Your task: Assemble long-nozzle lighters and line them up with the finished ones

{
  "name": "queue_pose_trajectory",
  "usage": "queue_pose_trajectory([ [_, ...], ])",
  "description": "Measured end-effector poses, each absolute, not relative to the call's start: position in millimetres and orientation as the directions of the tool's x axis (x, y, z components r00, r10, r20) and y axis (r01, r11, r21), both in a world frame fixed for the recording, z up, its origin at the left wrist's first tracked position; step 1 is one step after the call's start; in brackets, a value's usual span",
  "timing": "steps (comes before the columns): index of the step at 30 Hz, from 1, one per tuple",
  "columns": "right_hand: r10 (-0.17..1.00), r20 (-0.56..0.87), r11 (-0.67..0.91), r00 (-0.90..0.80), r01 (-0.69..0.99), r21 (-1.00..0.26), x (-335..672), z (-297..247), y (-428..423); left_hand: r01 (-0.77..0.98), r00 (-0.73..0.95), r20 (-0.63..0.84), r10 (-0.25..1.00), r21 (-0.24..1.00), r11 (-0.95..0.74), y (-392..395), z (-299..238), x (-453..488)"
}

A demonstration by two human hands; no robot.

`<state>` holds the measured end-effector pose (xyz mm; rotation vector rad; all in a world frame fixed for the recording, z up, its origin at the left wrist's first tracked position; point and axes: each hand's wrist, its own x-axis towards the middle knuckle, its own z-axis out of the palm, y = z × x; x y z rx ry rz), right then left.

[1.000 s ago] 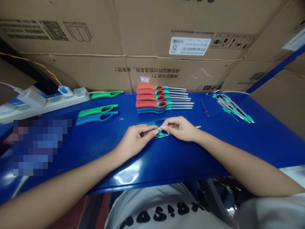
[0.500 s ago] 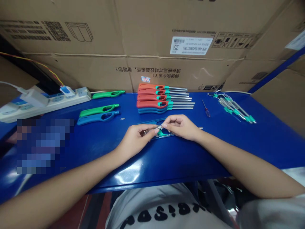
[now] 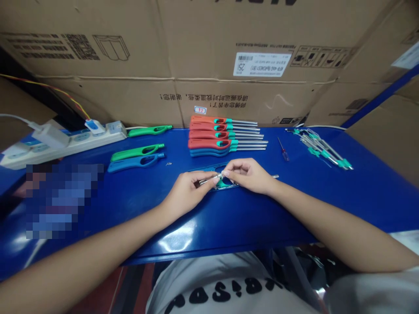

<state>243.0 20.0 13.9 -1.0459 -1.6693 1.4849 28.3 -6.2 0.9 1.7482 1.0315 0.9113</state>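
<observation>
Tabletop (image 3: 262, 222) smooth, glossy. Cardboard (image 3: 131, 96) matt, creased. Stacked lighter handles (image 3: 206, 144) smooth plastic, barrels (image 3: 250, 142) shiny metal. Small held part (image 3: 207, 179) shiny, metallic. Shirt (image 3: 216, 272) matt cloth. Power strip (image 3: 116, 130) smooth plastic.

Pretty basic getup: pale grey-white fabric shirt (image 3: 225, 266) with chunky, rounded black letters (image 3: 221, 293) across the front, forearms (image 3: 108, 248) bare, left hand (image 3: 186, 192) and right hand (image 3: 251, 175) bare too.

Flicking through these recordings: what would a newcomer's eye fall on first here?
Probably the stack of orange-red and blue lighters, middle back of the blue table. Next, the left hand and right hand, meeting in front at a slim metal piece above a blue casing. Cardboard with upside-down print fills the background.
</observation>
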Motion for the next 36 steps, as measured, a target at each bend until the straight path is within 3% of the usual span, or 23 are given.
queue_pose_trajectory([
  [8, 0.9, -0.078, -0.057, -0.429, 0.062, -0.996, 243, 15, 22, 0.233, 0.304, 0.086, 0.949, 0.959, -0.161, -7, 4, 31],
  [22, 0.913, 0.0, 0.04, -0.409, 0.091, -0.995, 241, 14, 18, 0.222, 0.34, 0.17, 0.925, 0.941, -0.255, -9, 3, 34],
  [28, 0.922, 0.017, 0.018, -0.388, -0.001, -1.0, 245, 8, 28, 0.261, 0.256, 0.067, 0.964, 0.956, -0.136, -5, 9, 28],
  [31, 0.943, 0.039, 0.025, -0.329, -0.046, -0.999, 250, 4, 33, 0.363, 0.269, 0.114, 0.956, 0.908, -0.21, -3, 14, 20],
  [36, 0.967, 0.04, 0.02, -0.252, -0.079, -0.997, 257, 2, 40, 0.57, 0.423, 0.221, 0.879, 0.689, -0.448, 0, 20, 10],
])
